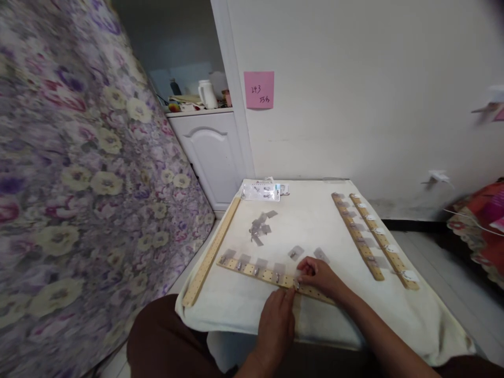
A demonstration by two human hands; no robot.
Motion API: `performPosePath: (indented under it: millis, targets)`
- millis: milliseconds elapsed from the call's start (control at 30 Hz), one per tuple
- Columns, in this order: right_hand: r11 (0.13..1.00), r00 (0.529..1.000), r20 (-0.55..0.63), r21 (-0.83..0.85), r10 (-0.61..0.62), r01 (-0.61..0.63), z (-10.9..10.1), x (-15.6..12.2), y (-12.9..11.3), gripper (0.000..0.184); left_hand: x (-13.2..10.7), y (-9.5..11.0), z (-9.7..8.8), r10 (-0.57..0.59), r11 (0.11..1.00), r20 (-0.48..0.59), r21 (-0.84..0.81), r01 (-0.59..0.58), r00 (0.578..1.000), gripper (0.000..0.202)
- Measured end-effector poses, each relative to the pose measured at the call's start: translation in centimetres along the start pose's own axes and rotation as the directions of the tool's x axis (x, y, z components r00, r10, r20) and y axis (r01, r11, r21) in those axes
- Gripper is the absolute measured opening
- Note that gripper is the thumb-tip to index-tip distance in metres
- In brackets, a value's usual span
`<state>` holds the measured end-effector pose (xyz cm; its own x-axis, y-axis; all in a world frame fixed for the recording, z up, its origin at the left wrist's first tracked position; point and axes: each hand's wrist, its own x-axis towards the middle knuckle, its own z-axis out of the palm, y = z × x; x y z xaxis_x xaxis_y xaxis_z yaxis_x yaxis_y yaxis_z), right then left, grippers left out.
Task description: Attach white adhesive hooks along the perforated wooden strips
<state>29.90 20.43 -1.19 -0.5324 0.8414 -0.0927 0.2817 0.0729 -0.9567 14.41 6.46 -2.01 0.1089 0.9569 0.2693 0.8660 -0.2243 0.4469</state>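
Pink square note (259, 90), fixed to the white wall (354, 105): handwritten in dark strokes, two lines. Upper line reads "243". Lower line, set further to the right, is written smaller; its characters cannot be read with certainty. Flat clear packet (258, 192), at the far left corner of the covered table (303, 210): bears small printed marks along its top edge, too small to read.
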Motion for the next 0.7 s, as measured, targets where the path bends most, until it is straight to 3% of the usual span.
performPosePath:
  millis: [300, 500, 700]
  targets:
    - [1.0, 1.0, 0.006, 0.022, -0.016, 0.016, -0.15, 0.13, 0.32, 0.03, 0.05, -0.08, 0.26, 0.003, 1.0, -0.014, 0.027, -0.003, 1.0, 0.061]
    - [0.997, 0.999, 0.016, 0.063, -0.048, 0.047, -0.4, -0.1, 0.31, 0.026, 0.07, -0.08, 0.1, -0.007, 1.0, -0.001, 0.028, 0.008, 1.0, 0.059]
    - [0.992, 0.992, -0.069, -0.08, -0.101, 0.096, -0.48, -0.47, -0.44, 0.017, -0.04, -0.17, 0.11, -0.003, 1.0, -0.024, -0.005, 0.003, 1.0, 0.058]
